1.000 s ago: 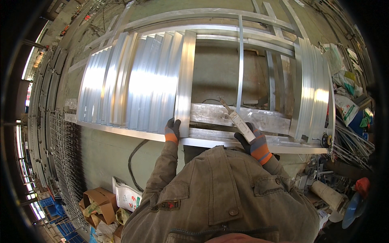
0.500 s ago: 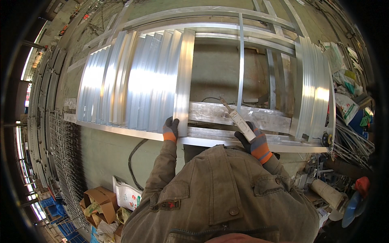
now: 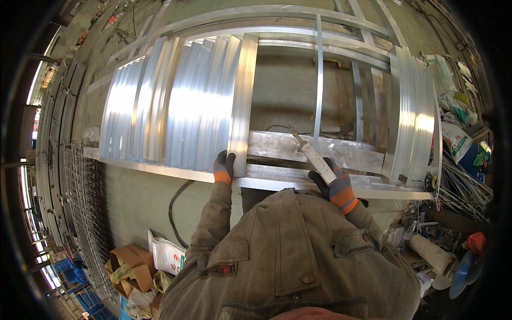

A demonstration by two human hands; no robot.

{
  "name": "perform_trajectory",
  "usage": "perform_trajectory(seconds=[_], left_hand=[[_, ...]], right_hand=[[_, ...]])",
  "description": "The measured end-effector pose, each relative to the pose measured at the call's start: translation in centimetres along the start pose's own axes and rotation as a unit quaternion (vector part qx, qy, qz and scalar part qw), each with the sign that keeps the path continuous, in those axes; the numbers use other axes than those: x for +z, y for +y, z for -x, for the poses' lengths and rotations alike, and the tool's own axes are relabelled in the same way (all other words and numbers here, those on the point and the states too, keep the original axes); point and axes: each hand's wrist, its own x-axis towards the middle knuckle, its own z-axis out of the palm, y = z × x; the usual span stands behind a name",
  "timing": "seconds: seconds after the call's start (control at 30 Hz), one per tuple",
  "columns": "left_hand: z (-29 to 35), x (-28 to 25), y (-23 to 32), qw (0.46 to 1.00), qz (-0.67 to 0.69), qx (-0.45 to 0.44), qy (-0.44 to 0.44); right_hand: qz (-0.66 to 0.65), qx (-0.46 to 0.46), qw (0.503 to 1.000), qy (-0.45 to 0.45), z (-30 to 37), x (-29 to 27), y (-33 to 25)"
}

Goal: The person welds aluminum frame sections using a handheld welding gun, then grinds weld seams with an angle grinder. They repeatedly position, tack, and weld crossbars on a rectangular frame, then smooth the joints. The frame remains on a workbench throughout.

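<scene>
Still gripping the shiny metal slat (image 3: 241, 106) with the left hand (image 3: 224, 166), right hand (image 3: 333, 184) fingers clamped round the white tube (image 3: 314, 156); nothing moving since.

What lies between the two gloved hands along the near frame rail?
In the head view, between the left hand and right hand runs only the bare frame rail, with a flat metal plate just behind it.

We see bright, glossy ribbed metal slats (image 3: 176, 106) in a smooth metal frame (image 3: 330, 184). Our left hand (image 3: 224, 166) and right hand (image 3: 333, 184) wear matt knitted cloth gloves. The tool (image 3: 314, 154) looks pale and dull. Our jacket (image 3: 288, 256) is coarse matt cloth; the boxes (image 3: 130, 264) are cardboard.
</scene>
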Motion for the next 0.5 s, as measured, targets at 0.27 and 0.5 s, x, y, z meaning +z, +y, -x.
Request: perform_trajectory(seconds=[0.27, 0.5], left_hand=[[-4.7, -1.7, 2.0, 0.969, -0.223, -0.013, -0.108], [-9.6, -2.8, 6.0, 0.943, -0.163, -0.150, -0.246]], right_hand=[[0.022, -0.140, 0.990, -0.013, -2.3, 0.8, -0.4], [-0.030, -0.079, 0.992, -0.096, -5.9, -0.6, -3.2]])
